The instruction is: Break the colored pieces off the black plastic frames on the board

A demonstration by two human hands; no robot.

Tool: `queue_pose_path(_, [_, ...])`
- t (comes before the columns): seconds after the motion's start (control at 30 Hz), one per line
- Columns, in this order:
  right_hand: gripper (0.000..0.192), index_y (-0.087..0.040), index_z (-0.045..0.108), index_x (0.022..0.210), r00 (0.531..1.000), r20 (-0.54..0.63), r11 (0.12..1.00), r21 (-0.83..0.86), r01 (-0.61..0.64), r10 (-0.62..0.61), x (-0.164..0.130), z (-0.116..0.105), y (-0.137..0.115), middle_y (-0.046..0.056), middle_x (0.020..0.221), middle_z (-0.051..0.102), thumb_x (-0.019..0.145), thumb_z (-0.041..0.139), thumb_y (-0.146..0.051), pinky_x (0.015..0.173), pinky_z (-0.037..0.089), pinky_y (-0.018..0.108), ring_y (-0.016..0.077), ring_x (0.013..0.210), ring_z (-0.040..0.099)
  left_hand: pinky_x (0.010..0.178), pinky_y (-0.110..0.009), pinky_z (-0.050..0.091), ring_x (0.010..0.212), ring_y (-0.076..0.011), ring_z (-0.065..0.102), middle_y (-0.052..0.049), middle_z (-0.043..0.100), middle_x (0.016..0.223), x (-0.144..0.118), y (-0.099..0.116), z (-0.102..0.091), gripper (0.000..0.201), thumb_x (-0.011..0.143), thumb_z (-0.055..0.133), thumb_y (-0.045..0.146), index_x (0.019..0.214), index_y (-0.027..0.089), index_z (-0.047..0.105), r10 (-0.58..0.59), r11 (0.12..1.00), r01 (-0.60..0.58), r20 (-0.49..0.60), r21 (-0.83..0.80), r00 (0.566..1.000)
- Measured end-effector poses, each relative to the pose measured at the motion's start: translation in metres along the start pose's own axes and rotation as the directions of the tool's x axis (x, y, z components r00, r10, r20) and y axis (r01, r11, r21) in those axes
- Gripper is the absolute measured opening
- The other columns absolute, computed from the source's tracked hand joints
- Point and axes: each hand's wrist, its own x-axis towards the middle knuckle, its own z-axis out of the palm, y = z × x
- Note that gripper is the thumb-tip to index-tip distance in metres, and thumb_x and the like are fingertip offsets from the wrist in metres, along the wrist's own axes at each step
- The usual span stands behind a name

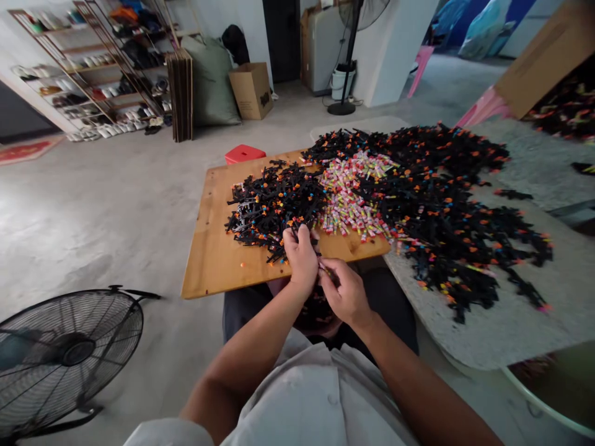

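At the front edge of the wooden board point(204, 260), my left hand point(301, 257) is closed around a black plastic toy gun point(313, 243), mostly hidden by the fingers. My right hand point(346, 290) is just to the right and lower, its thumb and fingers pinched on a small pinkish tube point(322, 266) against the left hand. Whether the tube touches the toy gun I cannot tell. Beyond the hands lies a pile of black toy guns point(279, 198) with orange and blue bits. Beside it is a heap of small pink and yellow tubes point(348, 192).
On the right, a grey stone-look table point(465, 347) carries a larger spread of black toy guns point(441, 186). A floor fan point(74, 350) stands at lower left, a red stool point(244, 153) behind the board. Between my legs is a container of dark pieces point(318, 313).
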Motion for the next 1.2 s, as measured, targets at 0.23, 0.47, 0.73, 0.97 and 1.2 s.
queue_pose_path(0.23, [0.024, -0.023, 0.071, 0.108, 0.902, 0.338, 0.932, 0.143, -0.332, 0.269, -0.010, -0.043, 0.042, 0.005, 0.095, 0.078, 0.099, 0.061, -0.043, 0.073, 0.059, 0.030, 0.0197, 0.079, 0.073, 0.072, -0.028, 0.047, 0.073, -0.0163, 0.057, 0.000, 0.058, 0.075, 0.033, -0.017, -0.088, 0.035, 0.101, 0.053, 0.048, 0.079, 0.021, 0.055, 0.289, 0.735, -0.340, 0.182, 0.586, 0.940])
queue_pose_path(0.47, [0.033, -0.021, 0.074, 0.097, 0.930, 0.224, 0.944, -0.227, -0.241, 0.291, 0.044, -0.027, 0.069, 0.007, 0.083, 0.077, 0.102, 0.048, -0.041, 0.078, 0.053, 0.032, 0.0229, 0.079, 0.071, 0.093, -0.033, 0.048, 0.108, -0.0243, 0.060, -0.010, 0.069, 0.105, 0.070, -0.030, -0.108, 0.021, 0.099, 0.061, 0.039, 0.092, 0.022, 0.069, 0.074, 0.177, -0.671, 0.670, 0.720, 0.739])
queue_pose_path(0.73, [0.041, -0.010, 0.068, 0.122, 0.849, 0.132, 0.705, -0.629, -0.328, 0.512, 0.131, 0.023, 0.057, 0.026, 0.115, 0.075, 0.100, 0.057, -0.044, 0.092, 0.052, 0.042, 0.0351, 0.108, 0.072, 0.093, -0.036, 0.049, 0.117, -0.0285, 0.057, -0.012, 0.066, 0.121, 0.071, -0.026, -0.081, 0.026, 0.091, 0.072, 0.042, 0.105, 0.020, 0.067, -0.121, 0.083, -0.566, 0.572, 0.821, 0.812])
queue_pose_path(0.97, [0.037, -0.010, 0.061, 0.133, 0.853, 0.157, 0.682, -0.678, -0.273, 0.497, 0.121, 0.025, 0.066, 0.024, 0.112, 0.075, 0.099, 0.051, -0.021, 0.092, 0.051, 0.043, 0.0322, 0.106, 0.072, 0.084, -0.034, 0.049, 0.097, -0.0268, 0.068, -0.009, 0.072, 0.099, 0.081, -0.023, -0.075, 0.026, 0.089, 0.075, 0.041, 0.103, 0.022, 0.063, -0.166, 0.205, -0.518, 0.551, 0.831, 0.818])
queue_pose_path(1.2, [0.021, -0.018, 0.070, 0.096, 0.851, 0.211, 0.875, -0.047, -0.482, 0.480, 0.100, 0.009, 0.084, 0.006, 0.090, 0.074, 0.089, 0.066, -0.037, 0.079, 0.057, 0.034, 0.0222, 0.086, 0.071, 0.092, -0.028, 0.053, 0.098, -0.0182, 0.071, -0.004, 0.075, 0.109, 0.078, -0.018, -0.072, 0.034, 0.082, 0.069, 0.012, 0.114, 0.022, 0.068, -0.065, 0.698, -0.432, 0.651, 0.571, 0.756])
